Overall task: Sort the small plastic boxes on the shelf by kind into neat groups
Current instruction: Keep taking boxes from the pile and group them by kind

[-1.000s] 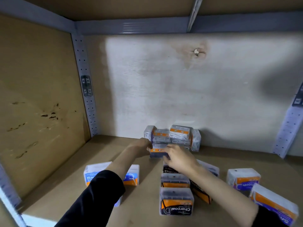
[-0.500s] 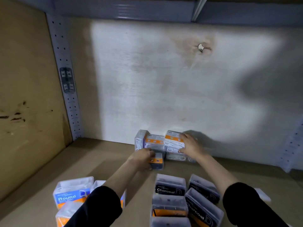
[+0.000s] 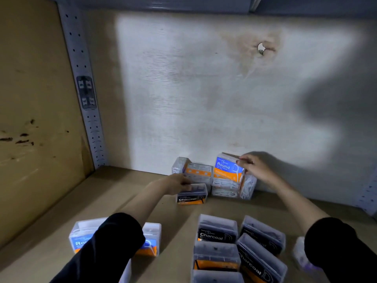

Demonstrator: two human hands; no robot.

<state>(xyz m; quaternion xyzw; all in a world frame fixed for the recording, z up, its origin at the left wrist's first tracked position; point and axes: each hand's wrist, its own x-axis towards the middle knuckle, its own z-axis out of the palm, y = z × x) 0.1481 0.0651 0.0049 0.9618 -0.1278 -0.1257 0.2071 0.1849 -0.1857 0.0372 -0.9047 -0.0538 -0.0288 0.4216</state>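
Charcoal box (image 3: 191, 194) under left hand (image 3: 177, 183), Round box (image 3: 228, 168) at 1 o'clock pinched by right hand (image 3: 258, 168) fingers (light, rigid, slick; grip sides).

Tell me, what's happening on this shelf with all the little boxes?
A person is sorting small plastic boxes by kind. The left hand rests on a Charcoal box near the back wall, while the right hand tips up a blue Round box from the back pile. More Charcoal boxes are grouped in front, and Round boxes sit front left.
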